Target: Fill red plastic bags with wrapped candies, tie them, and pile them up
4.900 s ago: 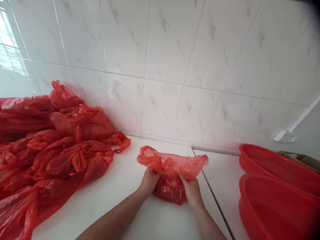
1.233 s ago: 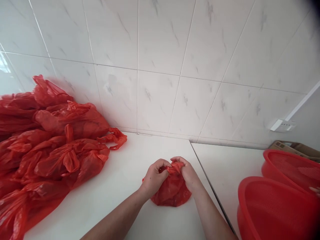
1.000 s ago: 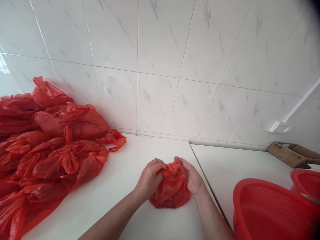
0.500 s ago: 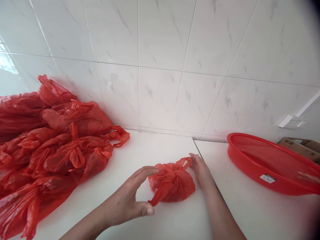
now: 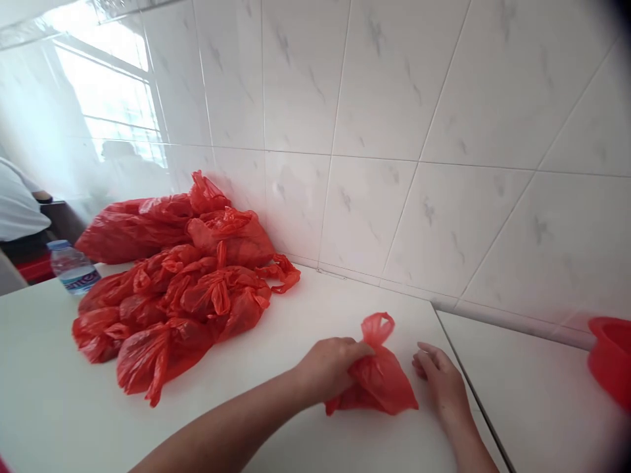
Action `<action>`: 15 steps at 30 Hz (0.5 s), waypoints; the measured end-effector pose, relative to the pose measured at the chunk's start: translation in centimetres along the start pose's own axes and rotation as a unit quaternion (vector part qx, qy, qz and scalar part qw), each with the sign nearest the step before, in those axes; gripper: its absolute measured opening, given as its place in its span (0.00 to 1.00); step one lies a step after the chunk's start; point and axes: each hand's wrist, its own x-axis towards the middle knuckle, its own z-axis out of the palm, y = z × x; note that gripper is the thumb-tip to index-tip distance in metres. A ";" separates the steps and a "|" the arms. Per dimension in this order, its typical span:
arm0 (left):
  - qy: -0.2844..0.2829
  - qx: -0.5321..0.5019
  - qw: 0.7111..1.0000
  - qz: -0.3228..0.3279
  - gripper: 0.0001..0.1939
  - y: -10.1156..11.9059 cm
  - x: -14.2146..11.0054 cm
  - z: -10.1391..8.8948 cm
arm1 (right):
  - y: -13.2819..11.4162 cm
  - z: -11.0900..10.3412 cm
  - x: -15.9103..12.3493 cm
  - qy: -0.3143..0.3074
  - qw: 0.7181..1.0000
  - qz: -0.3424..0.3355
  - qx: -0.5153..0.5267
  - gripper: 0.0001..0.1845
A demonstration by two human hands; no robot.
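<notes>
A small tied red plastic bag [image 5: 382, 378] lies on the white counter [image 5: 276, 420], its knotted loop sticking up. My left hand [image 5: 330, 368] is closed on the bag's left side near the knot. Just right of the bag, my right hand [image 5: 444, 384] rests on the counter with its fingers loosely curled and apart, holding nothing.
A heap of several tied red bags [image 5: 182, 282] sits at the back left against the tiled wall. A water bottle [image 5: 73, 269] stands left of the heap. The rim of a red basket [image 5: 611, 358] shows at the right edge. A seam [image 5: 473, 394] splits the counter.
The view has swung left. My left hand has closed on the tied bag, and my right hand has let go and moved off to the right. The red basket has slid almost out of view.
</notes>
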 end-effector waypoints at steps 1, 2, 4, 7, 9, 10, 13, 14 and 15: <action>0.033 -0.002 0.999 -0.012 0.22 -0.5 -0.3 -1.2 | 0.1 -0.1 0.1 0.000 1.000 0.002 0.003 0.26; 0.066 0.004 0.997 -0.026 0.21 -1.1 -0.5 -2.6 | 0.2 -0.2 0.3 -0.002 1.000 0.005 0.002 0.26; 0.130 0.037 0.989 -0.057 0.22 -2.6 -1.1 -5.6 | 0.6 -0.3 0.6 -0.005 1.000 0.013 -0.010 0.27; 0.216 0.103 0.965 -0.109 0.24 -5.4 -2.3 -10.6 | 1.1 -0.4 1.1 -0.010 0.999 0.021 -0.033 0.27; 0.272 0.176 0.934 -0.148 0.25 -7.2 -3.5 -13.9 | 1.3 -0.3 1.2 -0.014 0.999 0.024 -0.046 0.27; 0.290 0.226 0.914 -0.172 0.26 -8.1 -4.2 -15.4 | 1.3 -0.2 1.2 -0.016 0.998 0.024 -0.051 0.26; 0.295 0.356 0.852 -0.248 0.32 -11.0 -6.5 -18.5 | 1.0 0.1 1.0 -0.016 0.997 0.022 -0.070 0.24; 0.285 0.383 0.836 -0.272 0.35 -12.1 -7.2 -18.9 | 0.9 0.2 0.8 -0.014 0.997 0.020 -0.078 0.24; 0.270 0.400 0.827 -0.288 0.37 -13.2 -7.9 -19.1 | 0.9 0.4 0.7 -0.012 0.996 0.018 -0.089 0.23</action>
